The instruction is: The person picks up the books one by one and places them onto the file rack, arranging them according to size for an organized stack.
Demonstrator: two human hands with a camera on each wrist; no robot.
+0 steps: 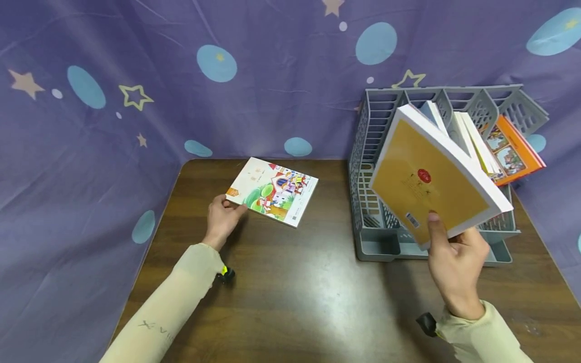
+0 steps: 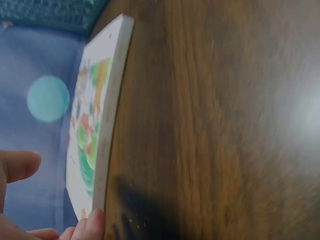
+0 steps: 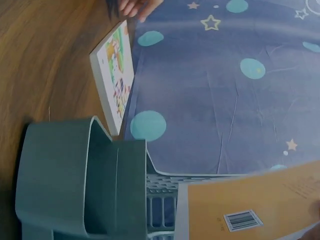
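My right hand (image 1: 459, 264) grips a book with a yellow back cover (image 1: 404, 156) by its lower edge, thumb flat on the cover. This book is tilted in front of the grey rack (image 1: 374, 234), hiding part of its compartments. On the table's far side lies a picture book (image 1: 277, 189) with a white, colourful cover. At its left corner is my left hand (image 1: 221, 219). The left wrist view shows fingertips (image 2: 95, 222) touching the end of the picture book's edge, while the thumb stands apart from the cover.
Inside the rack several books (image 1: 469, 141) lean to the right, with an orange book (image 1: 510, 151) at the far right. A purple patterned cloth (image 1: 272, 116) hangs behind the brown wooden table (image 1: 290, 292). Small trays run along the rack's front.
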